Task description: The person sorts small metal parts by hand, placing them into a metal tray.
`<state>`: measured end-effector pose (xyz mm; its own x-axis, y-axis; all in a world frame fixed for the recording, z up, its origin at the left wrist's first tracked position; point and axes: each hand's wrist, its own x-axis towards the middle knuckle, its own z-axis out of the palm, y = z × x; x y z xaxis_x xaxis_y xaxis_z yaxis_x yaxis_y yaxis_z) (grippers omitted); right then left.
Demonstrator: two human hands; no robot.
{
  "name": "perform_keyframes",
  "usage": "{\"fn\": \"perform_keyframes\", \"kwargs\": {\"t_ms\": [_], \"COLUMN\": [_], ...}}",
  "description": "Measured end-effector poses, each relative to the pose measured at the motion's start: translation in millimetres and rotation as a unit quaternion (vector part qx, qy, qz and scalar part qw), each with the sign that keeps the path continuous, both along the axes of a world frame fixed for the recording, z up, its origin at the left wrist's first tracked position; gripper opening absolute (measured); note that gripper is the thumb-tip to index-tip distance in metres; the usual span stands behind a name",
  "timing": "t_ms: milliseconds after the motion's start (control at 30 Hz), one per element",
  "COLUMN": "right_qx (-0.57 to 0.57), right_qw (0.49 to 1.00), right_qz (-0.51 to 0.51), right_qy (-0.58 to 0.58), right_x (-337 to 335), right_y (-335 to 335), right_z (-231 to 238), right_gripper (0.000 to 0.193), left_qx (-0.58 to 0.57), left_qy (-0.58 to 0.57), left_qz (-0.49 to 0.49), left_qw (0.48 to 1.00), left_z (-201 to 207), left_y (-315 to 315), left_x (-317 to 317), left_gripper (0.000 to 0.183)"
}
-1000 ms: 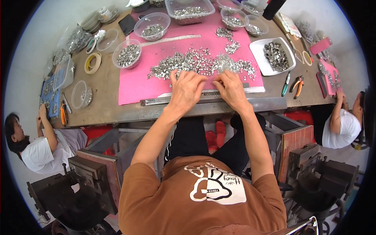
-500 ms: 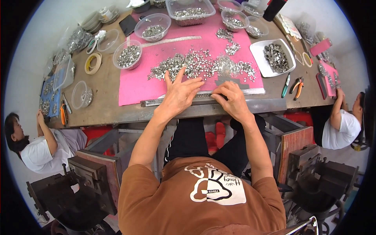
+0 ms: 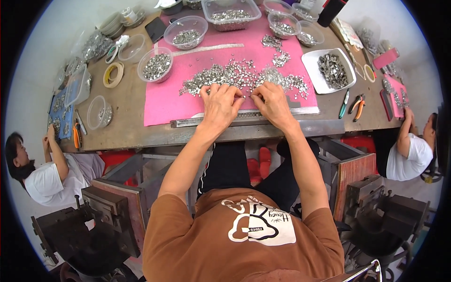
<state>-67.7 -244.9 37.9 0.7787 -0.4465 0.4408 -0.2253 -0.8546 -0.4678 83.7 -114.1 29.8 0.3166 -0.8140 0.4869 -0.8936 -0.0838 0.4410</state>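
A heap of small shiny metal pieces (image 3: 213, 77) lies on the pink mat (image 3: 162, 105). At its near edge my left hand (image 3: 220, 107) has curled fingers, with thumb and forefinger drawn together. Facing it across a narrow gap, my right hand (image 3: 273, 107) is also closed in a pinch, beside a bundle of thin silvery slivers (image 3: 271, 75). What either pinch holds is too small to make out. Below both hands a long slotted metal strip (image 3: 188, 122) runs along the bench edge, with a row of small dark pieces in its middle. A grey flat piece (image 3: 293, 105) shows right of my right hand.
Clear bowls of metal pieces (image 3: 157, 66) and a clear tub (image 3: 230, 16) stand around the mat. Rightward are a white tray (image 3: 307, 63), a green-handled tool (image 3: 344, 104) and orange-handled pliers (image 3: 359, 107). A tape roll (image 3: 113, 75) lies left. Co-workers sit at both sides.
My left hand has drawn its spread fingers in from the heap to a pinch. My right hand has lifted off the strip and moved slightly away from me, towards the slivers.
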Motion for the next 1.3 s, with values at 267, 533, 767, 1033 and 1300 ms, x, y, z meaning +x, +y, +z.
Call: {"fn": "perform_keyframes", "kwargs": {"t_ms": [267,533,767,1033,1300], "right_qx": [-0.002,0.002,-0.015,0.074,0.068], "right_qw": [0.999,1.0,1.0,0.997,0.997], "right_qz": [0.021,0.007,-0.016,-0.007,-0.01], "right_qy": [-0.031,0.008,0.002,-0.016,-0.045], "right_x": [0,1,-3,-30,-54], "right_y": [-2,0,2,4,25], "right_z": [-4,-5,-1,6,7], "right_gripper": [0.006,0.007,0.007,0.007,0.009], "left_qx": [-0.01,-0.016,-0.004,-0.054,-0.067], "left_qy": [-0.037,-0.047,-0.053,0.009,0.014], "left_qz": [0.004,-0.015,-0.025,-0.074,-0.081], "left_qw": [0.999,0.999,0.998,0.996,0.994], "left_z": [-1,-4,-1,11,2], "left_y": [-4,-6,-4,8,10], "left_x": [1,5,7,-25,-46], "left_gripper": [0.009,0.01,0.008,0.009,0.012]}}
